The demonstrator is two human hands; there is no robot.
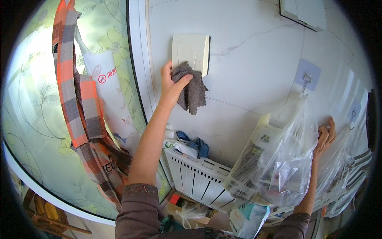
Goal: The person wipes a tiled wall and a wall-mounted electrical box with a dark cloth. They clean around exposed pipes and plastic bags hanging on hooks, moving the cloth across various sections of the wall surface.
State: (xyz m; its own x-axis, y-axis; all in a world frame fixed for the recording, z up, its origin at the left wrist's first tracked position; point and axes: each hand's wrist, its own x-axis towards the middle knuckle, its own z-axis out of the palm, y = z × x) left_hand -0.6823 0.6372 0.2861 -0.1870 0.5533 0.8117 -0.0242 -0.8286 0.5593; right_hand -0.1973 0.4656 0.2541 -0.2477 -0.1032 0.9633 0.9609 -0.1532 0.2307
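Note:
My left hand (176, 85) grips a dark grey-brown cloth (192, 88) against the lower part of a cream plastic cover (191, 49) on the marbled wall tiles. The cloth's ragged end hangs below my thumb. On the right, my right hand (325, 136) is raised near the wall, fingers bent, partly behind a clear plastic bag (294, 155). That bag is full of packages and hangs from an adhesive wall hook (307, 78). Whether my right fingers touch the wall or the bag cannot be made out.
A checked apron-like garment (68, 101) hangs on a floral glass door (44, 119) at left. Below stand a white slotted plastic rack (197, 176) with blue cloth (201, 146) on top, and a cardboard box (182, 206). Another plastic bag (335, 161) hangs at right; a white wall box (304, 13) is above.

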